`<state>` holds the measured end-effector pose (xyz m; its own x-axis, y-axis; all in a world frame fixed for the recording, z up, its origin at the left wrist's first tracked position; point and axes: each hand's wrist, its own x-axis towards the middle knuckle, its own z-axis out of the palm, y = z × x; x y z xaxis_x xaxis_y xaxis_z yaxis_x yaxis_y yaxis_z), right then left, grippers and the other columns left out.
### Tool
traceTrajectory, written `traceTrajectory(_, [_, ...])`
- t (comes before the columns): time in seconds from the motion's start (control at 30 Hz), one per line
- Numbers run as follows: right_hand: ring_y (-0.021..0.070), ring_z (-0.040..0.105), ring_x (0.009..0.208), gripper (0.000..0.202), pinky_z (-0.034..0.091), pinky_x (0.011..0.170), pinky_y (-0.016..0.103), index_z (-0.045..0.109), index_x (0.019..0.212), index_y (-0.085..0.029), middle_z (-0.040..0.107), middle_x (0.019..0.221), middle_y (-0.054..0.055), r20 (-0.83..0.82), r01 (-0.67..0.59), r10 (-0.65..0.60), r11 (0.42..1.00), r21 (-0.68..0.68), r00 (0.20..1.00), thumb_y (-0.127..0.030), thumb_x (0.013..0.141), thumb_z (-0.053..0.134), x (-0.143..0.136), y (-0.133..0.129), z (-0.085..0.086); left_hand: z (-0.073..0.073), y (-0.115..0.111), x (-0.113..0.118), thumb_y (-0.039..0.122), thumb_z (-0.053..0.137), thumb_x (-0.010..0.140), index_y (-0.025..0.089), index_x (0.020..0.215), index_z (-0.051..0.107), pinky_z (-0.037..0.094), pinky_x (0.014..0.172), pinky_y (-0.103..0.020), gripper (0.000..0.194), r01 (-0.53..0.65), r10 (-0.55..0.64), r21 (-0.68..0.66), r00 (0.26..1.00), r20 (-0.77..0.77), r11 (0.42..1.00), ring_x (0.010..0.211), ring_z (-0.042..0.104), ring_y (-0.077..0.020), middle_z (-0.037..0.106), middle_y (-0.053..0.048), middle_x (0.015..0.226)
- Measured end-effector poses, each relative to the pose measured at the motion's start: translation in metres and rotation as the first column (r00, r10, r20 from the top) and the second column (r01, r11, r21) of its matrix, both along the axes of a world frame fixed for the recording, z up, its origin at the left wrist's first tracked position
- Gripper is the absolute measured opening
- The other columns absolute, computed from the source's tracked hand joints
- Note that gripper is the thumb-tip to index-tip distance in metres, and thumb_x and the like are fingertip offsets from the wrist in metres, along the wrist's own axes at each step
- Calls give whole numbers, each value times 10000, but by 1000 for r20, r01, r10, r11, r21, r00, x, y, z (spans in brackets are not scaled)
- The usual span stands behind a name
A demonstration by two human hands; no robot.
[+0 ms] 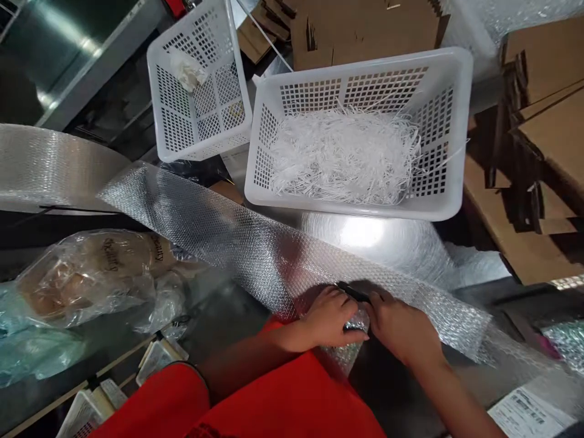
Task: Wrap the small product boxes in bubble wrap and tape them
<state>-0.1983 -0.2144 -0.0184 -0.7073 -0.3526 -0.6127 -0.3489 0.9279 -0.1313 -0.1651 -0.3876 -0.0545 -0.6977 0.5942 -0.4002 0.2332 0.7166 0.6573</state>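
Observation:
A long strip of bubble wrap (255,243) runs from a large roll (55,167) at the left, across the table in front of me. My left hand (333,319) curls over a bunched, shiny bubble-wrapped bundle (344,356) close to my body, fingers bent around it. Right beside it, my right hand (404,331) is closed at the near edge of the strip. Its fingertips meet one end of a slim black object (353,292), whose kind I cannot make out. The bundle's contents are hidden by the film and my fingers.
Beyond the strip stands a white plastic basket (358,210) of white shredded filler (347,155). Another white basket (205,131) holds crumpled white material. Flattened cardboard (369,30) and more cardboard (552,134) lie behind and right. Plastic-bagged goods (95,274) sit left; a printed label (531,410), lower right.

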Motion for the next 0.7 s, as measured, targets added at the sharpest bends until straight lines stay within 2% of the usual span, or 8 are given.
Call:
traceTrajectory(0.3, [246,730,722,265,375,503,282,667,969,-172,710,899,131,12,1,-2,998,64,1000,-295,994,434,1,-6,5,-8,-2,8,653,666,803,166,1042,676,525,918,-449,543,-25,26,33,999,-35,999,987,644,-285,701,-113,988])
traceTrajectory(0.4, [260,732,726,260,406,514,296,672,991,-168,710,906,140,28,22,-24,997,69,999,-294,995,444,3,-10,7,-11,-14,9,636,601,849,167,1116,657,526,949,-466,543,-158,168,89,979,-119,983,1040,635,-292,694,-130,1067])
traceTrajectory(0.47, [271,734,746,259,429,529,305,676,1016,-164,710,910,148,36,23,-25,998,64,999,-297,994,455,1,-12,9,-13,-26,2,492,541,919,185,1212,628,490,1026,-480,433,-271,278,67,942,-189,960,1144,606,-292,669,-137,1196])
traceTrajectory(0.5, [275,735,757,263,439,536,307,678,1023,-159,710,908,153,40,20,-23,998,59,999,-300,993,459,0,-12,10,-14,-32,-4,418,529,929,193,1268,606,451,1080,-500,414,-285,285,31,935,-213,958,1225,570,-299,636,-142,1291])
traceTrajectory(0.53, [278,736,766,267,446,543,308,680,1027,-153,710,907,158,45,20,-22,998,55,999,-298,992,458,-1,-12,11,-15,-38,-10,372,530,926,197,1329,576,396,1134,-529,441,-262,252,-16,941,-225,965,1316,512,-313,578,-148,1398])
traceTrajectory(0.6, [279,737,772,272,454,550,310,684,1034,-149,714,916,164,55,28,-31,998,57,998,-285,990,453,-2,-8,12,-19,-48,-21,379,561,913,199,1452,484,258,1212,-592,574,-135,112,-103,972,-209,985,1470,344,-342,403,-154,1584])
traceTrajectory(0.67, [282,735,751,269,448,537,315,690,1035,-159,719,924,163,50,39,-43,997,67,998,-281,981,456,1,3,10,-24,-55,-28,434,566,921,208,1526,397,174,1234,-614,668,-19,-9,-151,984,-176,988,1537,216,-342,265,-146,1663])
traceTrajectory(0.7, [286,731,732,270,438,523,318,694,1028,-167,720,915,163,38,42,-45,996,77,998,-293,976,461,5,11,7,-26,-57,-29,449,558,931,216,1543,372,165,1237,-608,680,1,-30,-169,985,-170,986,1547,193,-332,241,-139,1674])
